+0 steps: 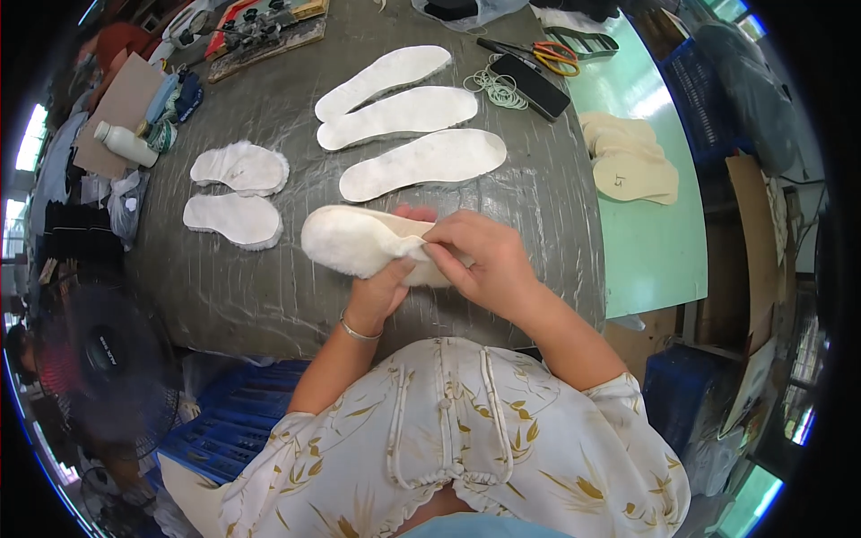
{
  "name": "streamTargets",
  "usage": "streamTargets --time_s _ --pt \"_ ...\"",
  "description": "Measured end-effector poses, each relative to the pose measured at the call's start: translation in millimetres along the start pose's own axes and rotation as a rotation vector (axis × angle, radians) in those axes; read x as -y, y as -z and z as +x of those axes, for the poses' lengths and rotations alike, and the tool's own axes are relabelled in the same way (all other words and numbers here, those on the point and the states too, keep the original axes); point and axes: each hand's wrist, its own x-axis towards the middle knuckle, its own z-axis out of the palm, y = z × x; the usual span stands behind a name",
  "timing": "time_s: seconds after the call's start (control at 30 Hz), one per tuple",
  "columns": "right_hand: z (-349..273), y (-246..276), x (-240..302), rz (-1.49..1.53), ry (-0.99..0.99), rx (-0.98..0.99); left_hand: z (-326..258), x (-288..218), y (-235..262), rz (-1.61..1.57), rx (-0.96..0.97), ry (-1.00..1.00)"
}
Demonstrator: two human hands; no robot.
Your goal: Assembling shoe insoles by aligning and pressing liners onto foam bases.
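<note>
Both hands are working on one fluffy white insole (pixel 359 240) near the front edge of a grey, film-covered desk (pixel 269 296). The left hand (pixel 384 289), with a thin silver bracelet (pixel 359 332) on its wrist, is gripping the insole from underneath, fingers curled closed around its right-hand end. The right hand (pixel 484 260) is lying over the top of that same end, thumb and fingertips pinched shut on the insole's edge. The insole's rounded, woolly end is sticking out to the left, resting on or just above the desk (which of the two cannot be told).

Beyond the hands, three long white insoles (pixel 421 161) are lying flat side by side, well apart from the held one. To their left, two shorter fleecy pieces (pixel 235 193) are lying one above the other. Farther back on the right are sitting a dark phone (pixel 531 85), a loose pile of pale rubber bands (pixel 495 90) just beside it, and orange-handled scissors (pixel 549 54). A white bottle (pixel 124 143) is lying at the desk's left edge.

To the right — on a separate pale green surface (pixel 655 242) — a stack of tan insole cut-outs (pixel 628 157) is resting. Blue plastic crates (pixel 224 430) are standing below the desk, and the person is wearing a cream top printed with golden leaves.
</note>
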Motion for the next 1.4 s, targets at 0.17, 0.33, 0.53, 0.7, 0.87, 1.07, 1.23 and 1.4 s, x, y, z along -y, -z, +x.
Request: streamTargets --time_s 0.17,0.33,0.53,0.7,0.87,1.07,1.23,1.4 --pt "-2.2 8.9 0.6 -0.110 -0.014 -0.195 -13.4 7.5 15.0 -0.161 -0.037 -0.043" --pt "-0.1 19.4 6.1 -0.012 0.030 -0.012 -15.3 1.4 16.5 -0.163 -0.057 -0.041" --pt "-6.1 10.6 1.2 -0.142 -0.013 -0.003 -8.1 -1.3 18.5 -0.106 0.058 -0.092" --pt "-5.4 17.3 -1.4 -0.179 -0.007 0.060 -7.2 -4.5 25.2 -0.106 0.130 -0.103" --pt "-6.6 26.1 -4.4 -0.159 -0.022 -0.022 -7.6 -6.6 28.1 -0.067 0.198 -0.131" --pt "-17.5 30.8 -6.4 -0.185 -0.030 0.014 -5.2 -8.9 33.0 0.034 0.259 -0.159" --pt "-21.6 27.1 -15.1 -0.232 0.018 -0.047 -3.7 -7.0 31.2 0.060 0.259 -0.179" --pt "-18.7 30.9 -14.1 -0.204 0.039 -0.012 -5.3 -8.1 32.0 0.046 0.292 -0.153"
